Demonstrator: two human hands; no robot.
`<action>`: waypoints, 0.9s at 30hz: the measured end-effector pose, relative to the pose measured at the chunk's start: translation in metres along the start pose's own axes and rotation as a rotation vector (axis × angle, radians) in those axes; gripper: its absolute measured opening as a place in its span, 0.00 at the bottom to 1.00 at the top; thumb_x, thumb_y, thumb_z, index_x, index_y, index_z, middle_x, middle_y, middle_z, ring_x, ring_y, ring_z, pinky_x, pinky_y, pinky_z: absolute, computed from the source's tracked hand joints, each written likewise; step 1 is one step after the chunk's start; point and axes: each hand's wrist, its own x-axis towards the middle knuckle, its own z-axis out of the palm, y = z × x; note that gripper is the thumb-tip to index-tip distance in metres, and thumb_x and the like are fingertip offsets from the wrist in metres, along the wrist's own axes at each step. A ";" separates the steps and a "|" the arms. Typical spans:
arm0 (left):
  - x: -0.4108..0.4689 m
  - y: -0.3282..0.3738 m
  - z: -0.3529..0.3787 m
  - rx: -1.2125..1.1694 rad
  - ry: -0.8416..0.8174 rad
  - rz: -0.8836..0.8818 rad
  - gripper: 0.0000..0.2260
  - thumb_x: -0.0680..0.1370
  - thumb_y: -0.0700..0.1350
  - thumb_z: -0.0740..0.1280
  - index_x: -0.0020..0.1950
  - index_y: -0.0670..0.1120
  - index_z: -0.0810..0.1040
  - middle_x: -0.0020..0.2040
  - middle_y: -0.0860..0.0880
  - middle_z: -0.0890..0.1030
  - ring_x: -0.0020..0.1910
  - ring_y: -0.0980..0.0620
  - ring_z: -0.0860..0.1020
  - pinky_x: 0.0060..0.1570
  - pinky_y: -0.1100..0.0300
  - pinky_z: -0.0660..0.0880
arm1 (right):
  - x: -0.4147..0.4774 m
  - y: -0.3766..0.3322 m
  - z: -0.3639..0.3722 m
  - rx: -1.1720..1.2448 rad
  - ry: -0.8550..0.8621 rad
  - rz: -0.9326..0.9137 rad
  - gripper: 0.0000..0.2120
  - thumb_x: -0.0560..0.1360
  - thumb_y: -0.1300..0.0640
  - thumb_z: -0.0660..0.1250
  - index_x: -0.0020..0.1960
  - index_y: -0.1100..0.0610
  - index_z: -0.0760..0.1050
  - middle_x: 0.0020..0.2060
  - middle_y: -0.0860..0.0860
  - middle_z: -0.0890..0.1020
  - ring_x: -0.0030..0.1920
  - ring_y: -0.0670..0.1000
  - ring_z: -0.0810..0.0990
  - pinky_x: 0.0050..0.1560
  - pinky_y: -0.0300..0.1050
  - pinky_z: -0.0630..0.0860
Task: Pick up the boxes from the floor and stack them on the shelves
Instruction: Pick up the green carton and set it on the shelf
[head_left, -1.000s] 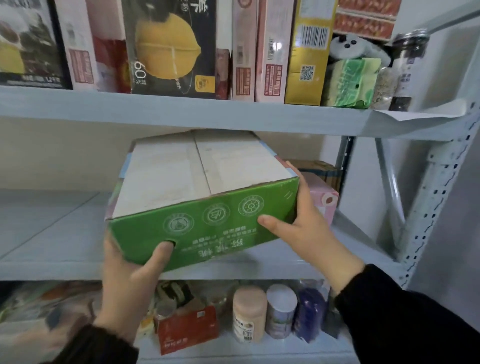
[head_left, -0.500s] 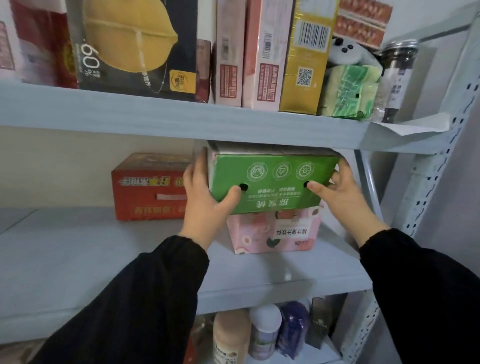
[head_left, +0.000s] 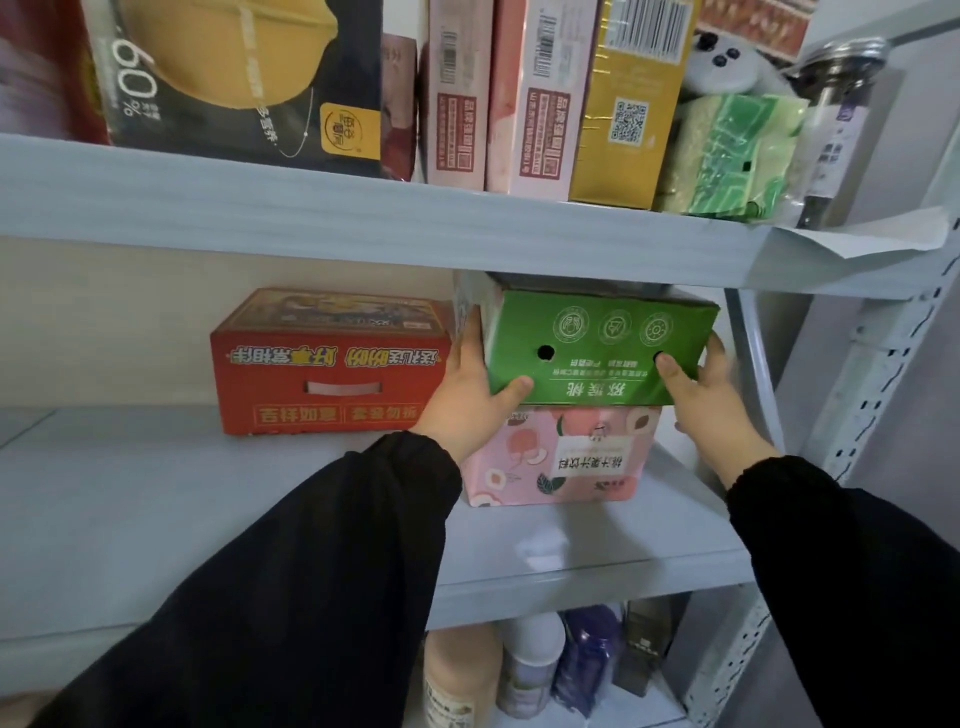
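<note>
The grey middle shelf (head_left: 156, 519) carries a red box (head_left: 332, 364) at the back and a pink box (head_left: 556, 457) just right of it, nearer the front. The top shelf (head_left: 363, 218) holds a black box (head_left: 244, 78), pink cartons (head_left: 530, 104), a gold box (head_left: 628, 104), a green packet (head_left: 727, 156), a jar (head_left: 836, 130) and a paper sheet (head_left: 857, 234) overhanging its right end. Bottles (head_left: 530, 660) stand on the bottom shelf (head_left: 623, 706)

The hands (head_left: 467, 400) have lifted the green box (head_left: 597, 332) onto the pink box (head_left: 524, 467).
</note>
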 end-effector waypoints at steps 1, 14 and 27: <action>0.002 -0.002 0.003 -0.001 -0.009 -0.028 0.45 0.80 0.56 0.69 0.84 0.52 0.39 0.84 0.46 0.51 0.81 0.48 0.57 0.71 0.61 0.57 | -0.001 -0.001 0.002 -0.015 0.002 0.018 0.29 0.82 0.46 0.65 0.79 0.40 0.55 0.57 0.39 0.79 0.59 0.52 0.78 0.65 0.64 0.76; -0.004 -0.037 0.023 -0.001 0.011 -0.120 0.37 0.81 0.53 0.67 0.83 0.47 0.50 0.71 0.50 0.77 0.66 0.54 0.77 0.61 0.61 0.72 | -0.008 0.015 0.016 -0.132 -0.073 0.085 0.28 0.84 0.52 0.63 0.79 0.53 0.56 0.62 0.50 0.78 0.58 0.52 0.79 0.52 0.41 0.72; -0.110 -0.005 0.111 0.138 0.202 0.188 0.25 0.76 0.45 0.67 0.73 0.42 0.71 0.65 0.43 0.73 0.64 0.43 0.70 0.67 0.51 0.66 | -0.124 0.084 -0.072 -0.448 -0.240 0.011 0.37 0.80 0.47 0.68 0.83 0.43 0.52 0.83 0.48 0.53 0.82 0.47 0.51 0.80 0.47 0.53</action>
